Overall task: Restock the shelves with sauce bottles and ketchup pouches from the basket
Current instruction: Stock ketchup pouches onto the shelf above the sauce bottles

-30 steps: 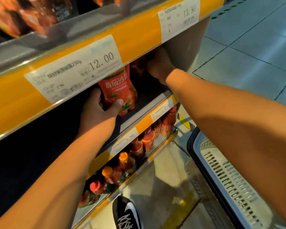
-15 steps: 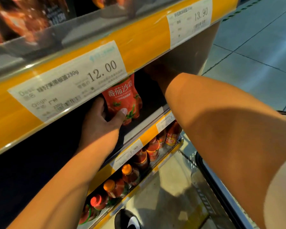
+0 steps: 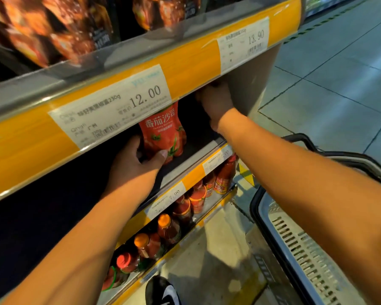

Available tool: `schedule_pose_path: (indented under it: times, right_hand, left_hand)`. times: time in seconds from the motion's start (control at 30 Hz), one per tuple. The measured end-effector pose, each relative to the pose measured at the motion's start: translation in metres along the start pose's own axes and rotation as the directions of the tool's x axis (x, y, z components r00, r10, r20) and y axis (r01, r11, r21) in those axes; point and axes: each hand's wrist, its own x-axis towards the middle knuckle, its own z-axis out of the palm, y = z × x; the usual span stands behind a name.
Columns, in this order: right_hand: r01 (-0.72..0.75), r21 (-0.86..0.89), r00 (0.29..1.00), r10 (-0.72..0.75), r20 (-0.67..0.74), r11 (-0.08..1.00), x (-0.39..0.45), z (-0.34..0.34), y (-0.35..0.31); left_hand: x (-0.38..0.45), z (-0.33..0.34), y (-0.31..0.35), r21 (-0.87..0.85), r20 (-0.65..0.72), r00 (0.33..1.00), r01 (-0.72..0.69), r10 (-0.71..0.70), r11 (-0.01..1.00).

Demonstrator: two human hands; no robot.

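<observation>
A red ketchup pouch point(image 3: 163, 130) stands upright on the dark middle shelf point(image 3: 194, 148), its top hidden behind the yellow price rail. My left hand point(image 3: 134, 166) grips its lower left side, thumb across the front. My right hand point(image 3: 217, 102) reaches deep into the same shelf at the right end; its fingers are hidden under the rail, so what they touch is unseen. Sauce bottles point(image 3: 198, 197) with red and orange caps line the shelf below. The grey basket point(image 3: 295, 238) sits at lower right.
The yellow price rail point(image 3: 119, 102) with white tags overhangs the shelf. Dark snack bags point(image 3: 59, 31) fill the shelf above. My black shoe point(image 3: 163, 291) is on the tiled floor point(image 3: 339, 84), which stretches to the right of the shelf end.
My right hand has come back into sight at the shelf's right end. The left hand keeps its hold on the pouch in the same spot.
</observation>
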Motion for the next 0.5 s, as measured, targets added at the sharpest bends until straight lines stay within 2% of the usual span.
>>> schedule_pose_path:
  times: [0.07,0.13,0.2,0.33,0.5]
  right_hand:
    - [-0.033,0.058,0.992,0.026,0.123,0.998,-0.036,-0.008,0.010]
    - [-0.030,-0.071,0.949,0.050,0.312,0.997,-0.066,-0.005,0.017]
    - [0.057,-0.219,0.899,0.045,0.436,0.974,-0.082,0.000,0.020]
    - [0.164,-0.267,0.897,-0.031,0.440,0.950,-0.092,0.014,0.008]
    - [0.192,-0.345,0.910,-0.034,0.414,0.919,-0.080,0.000,-0.001]
  left_hand:
    - [0.000,-0.001,-0.003,0.032,-0.014,1.000,0.017,-0.017,0.999]
    - [-0.001,-0.002,-0.002,0.101,-0.044,0.998,0.041,-0.037,0.994]
    - [-0.004,-0.002,-0.002,0.150,-0.063,0.994,0.097,-0.088,0.984]
    - [-0.025,-0.009,0.005,0.340,-0.080,0.982,0.186,-0.169,0.922]
    - [-0.053,-0.009,0.016,0.513,0.071,0.993,0.045,-0.095,0.857]
